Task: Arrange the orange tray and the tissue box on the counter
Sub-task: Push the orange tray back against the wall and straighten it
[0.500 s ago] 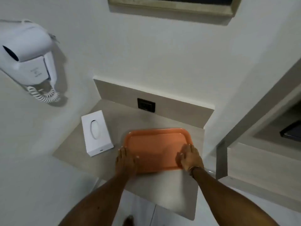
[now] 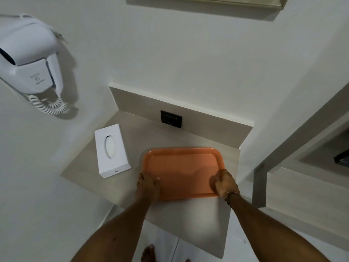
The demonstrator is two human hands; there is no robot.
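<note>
From the head camera, the orange tray (image 2: 181,171) lay flat on the beige counter (image 2: 192,222), toward its right side. The tray's right rim ran close to the counter's right edge, where a white wall rose, so little room was left on that side. Its far rim stood apart from the low backsplash, with a strip of bare counter between. On the near side a broad stretch of bare counter reached to the front edge.

The left hand (image 2: 148,186) gripped the tray's near-left corner, fingers curled over the rim. The right hand (image 2: 225,183) clasped the near-right corner the same way, with a bracelet (image 2: 230,196) at the wrist.

The white tissue box (image 2: 111,150) rested on the counter's left part, just beside the tray but not touching it, a narrow gap between them. Its left side sat close to the counter's left edge.

Counted: one tray, one tissue box, two hands, one dark wall socket (image 2: 171,119) set in the backsplash, and one white wall-mounted hair dryer (image 2: 30,61) with a coiled cord on the far left wall. A bare foot (image 2: 149,253) showed on the floor below the counter.

The hair dryer's holder bore small printing, too blurred to read. A small mark on the tissue box's near end was also unreadable.
</note>
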